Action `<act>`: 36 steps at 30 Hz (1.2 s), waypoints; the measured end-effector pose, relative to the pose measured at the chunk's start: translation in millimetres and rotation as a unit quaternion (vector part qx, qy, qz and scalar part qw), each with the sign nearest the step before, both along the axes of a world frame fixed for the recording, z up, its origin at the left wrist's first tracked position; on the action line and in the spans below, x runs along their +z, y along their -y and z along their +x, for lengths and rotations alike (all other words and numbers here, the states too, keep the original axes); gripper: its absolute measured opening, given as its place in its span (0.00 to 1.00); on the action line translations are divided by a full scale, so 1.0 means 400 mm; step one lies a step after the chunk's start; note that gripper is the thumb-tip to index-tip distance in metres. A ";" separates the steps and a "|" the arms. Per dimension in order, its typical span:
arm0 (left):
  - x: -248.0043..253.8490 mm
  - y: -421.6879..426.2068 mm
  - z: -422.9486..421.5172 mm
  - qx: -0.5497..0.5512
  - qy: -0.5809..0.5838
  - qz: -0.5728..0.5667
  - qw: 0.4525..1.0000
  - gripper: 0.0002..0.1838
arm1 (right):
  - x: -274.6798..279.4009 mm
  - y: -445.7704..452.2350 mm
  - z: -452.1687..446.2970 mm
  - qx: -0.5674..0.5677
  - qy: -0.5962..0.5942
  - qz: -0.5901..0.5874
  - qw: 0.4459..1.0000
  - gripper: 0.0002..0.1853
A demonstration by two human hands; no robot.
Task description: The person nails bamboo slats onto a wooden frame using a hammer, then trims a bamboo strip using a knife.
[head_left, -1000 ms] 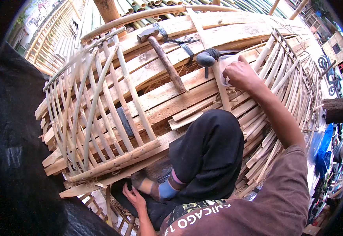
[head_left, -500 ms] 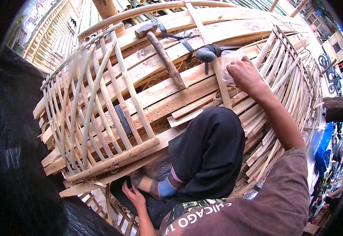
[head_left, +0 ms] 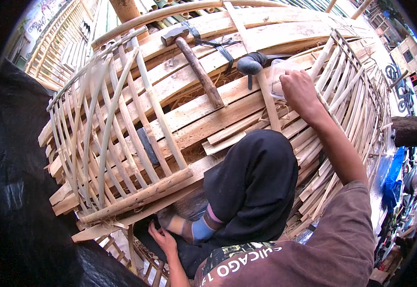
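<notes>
My right hand [head_left: 298,93] is curled with its fingers pressed together at the near side of a clear plastic container [head_left: 276,71]; what they hold, if anything, is hidden. Just left of the container lies a grey rounded tool [head_left: 250,65] with dark wrapping. A hammer [head_left: 196,69] with a wooden handle rests on the planks. Low in the view, my left hand [head_left: 164,240] lies with fingers apart on the black trouser cloth beside my foot in a striped sock [head_left: 201,229].
Long wooden planks [head_left: 208,122] form the surface. A slatted bamboo frame [head_left: 122,124] stands at the left, and a pile of thin strips [head_left: 347,100] spreads on the right. A dark block [head_left: 147,146] lies among the slats. Black sheeting [head_left: 22,167] hangs at far left.
My right hand has moved slightly right and down, off the middle of the container to its near edge. My left hand stays in place. The view has shifted a little.
</notes>
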State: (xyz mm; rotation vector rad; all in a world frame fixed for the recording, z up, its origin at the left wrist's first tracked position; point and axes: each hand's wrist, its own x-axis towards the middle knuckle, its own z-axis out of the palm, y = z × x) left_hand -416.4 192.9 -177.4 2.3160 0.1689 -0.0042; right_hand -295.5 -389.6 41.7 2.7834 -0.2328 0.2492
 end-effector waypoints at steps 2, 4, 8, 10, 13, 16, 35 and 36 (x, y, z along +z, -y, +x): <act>0.008 0.008 0.003 0.005 -0.007 -0.011 1.000 0.24 | 0.004 -0.002 0.003 -0.003 0.006 0.005 1.000 0.07; 0.021 0.015 0.005 0.012 -0.024 -0.024 0.999 0.25 | 0.010 -0.004 0.008 -0.006 0.011 0.009 1.000 0.07; 0.020 0.014 0.002 0.007 -0.020 -0.018 1.000 0.25 | 0.032 0.003 0.016 -0.015 0.026 0.052 0.998 0.04; 0.023 0.014 0.002 0.014 -0.032 -0.015 0.999 0.24 | 0.036 0.005 0.016 -0.004 0.007 0.069 0.998 0.03; 0.006 0.006 0.003 -0.005 -0.007 0.000 1.000 0.24 | 0.037 0.004 0.017 -0.004 0.010 0.090 0.996 0.04; 0.016 0.010 0.005 -0.009 -0.015 0.007 1.000 0.23 | 0.026 0.009 0.021 -0.027 -0.008 0.067 0.997 0.05; 0.002 0.006 0.005 -0.026 -0.003 0.019 0.999 0.21 | -0.011 0.009 0.013 -0.058 -0.046 0.071 0.995 0.09; 0.010 0.012 0.006 -0.019 -0.011 0.006 1.000 0.21 | -0.010 0.008 0.015 -0.065 -0.051 0.072 0.994 0.09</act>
